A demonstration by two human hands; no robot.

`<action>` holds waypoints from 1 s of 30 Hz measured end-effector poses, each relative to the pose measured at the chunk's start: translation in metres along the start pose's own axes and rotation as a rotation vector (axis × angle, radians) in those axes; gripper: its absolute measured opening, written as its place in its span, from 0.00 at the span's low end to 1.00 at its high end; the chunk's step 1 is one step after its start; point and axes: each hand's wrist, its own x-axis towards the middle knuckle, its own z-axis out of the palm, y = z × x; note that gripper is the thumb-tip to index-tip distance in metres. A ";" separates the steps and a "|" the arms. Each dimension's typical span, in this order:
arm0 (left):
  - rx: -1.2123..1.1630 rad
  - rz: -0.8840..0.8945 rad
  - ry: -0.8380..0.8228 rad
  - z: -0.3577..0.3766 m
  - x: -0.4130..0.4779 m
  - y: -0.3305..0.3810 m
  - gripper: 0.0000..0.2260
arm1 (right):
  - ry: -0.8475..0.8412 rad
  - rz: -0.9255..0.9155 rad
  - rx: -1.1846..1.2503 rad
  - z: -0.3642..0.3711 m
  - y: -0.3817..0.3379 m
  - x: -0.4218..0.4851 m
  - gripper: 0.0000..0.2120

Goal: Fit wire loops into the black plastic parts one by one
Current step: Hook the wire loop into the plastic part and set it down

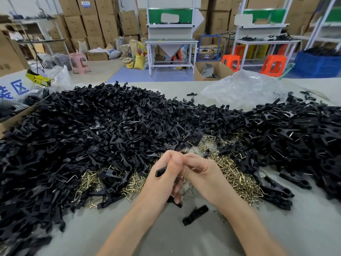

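Head view. Your left hand (162, 180) is closed round a long black plastic part (160, 172): one end juts out by the thumb and the other shows below the fingers. Your right hand (200, 172) touches the left at the fingertips with its fingers curled. Whether it holds anything cannot be told, as the contact point is hidden. Both hands are above the near edge of a bed of brass-coloured bent wire loops (237, 175) on the grey surface (166, 239). A large heap of black plastic parts (110, 126) spreads behind and to both sides of them. One single black plastic piece (195, 215) lies apart on the surface, between your forearms. A crumpled clear plastic bag (243, 89) sits at the far right of the surface.
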 end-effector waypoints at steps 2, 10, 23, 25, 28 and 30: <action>0.028 -0.002 0.027 0.000 0.000 0.000 0.28 | 0.062 -0.012 -0.158 -0.002 0.002 -0.001 0.10; -0.068 -0.043 0.085 -0.001 0.005 0.005 0.29 | 0.061 -0.170 -0.474 0.002 0.003 -0.002 0.08; 0.150 -0.087 0.223 -0.003 0.008 0.008 0.20 | 0.032 -0.098 -0.434 -0.001 0.005 0.000 0.11; 0.159 -0.075 0.219 -0.003 0.008 0.009 0.20 | 0.034 -0.105 -0.436 -0.001 0.005 0.000 0.10; 0.157 -0.082 0.226 -0.003 0.008 0.009 0.21 | 0.006 -0.119 -0.413 -0.002 0.006 0.000 0.11; 0.163 -0.084 0.240 -0.004 0.008 0.010 0.25 | -0.028 -0.107 -0.365 -0.001 0.006 0.000 0.11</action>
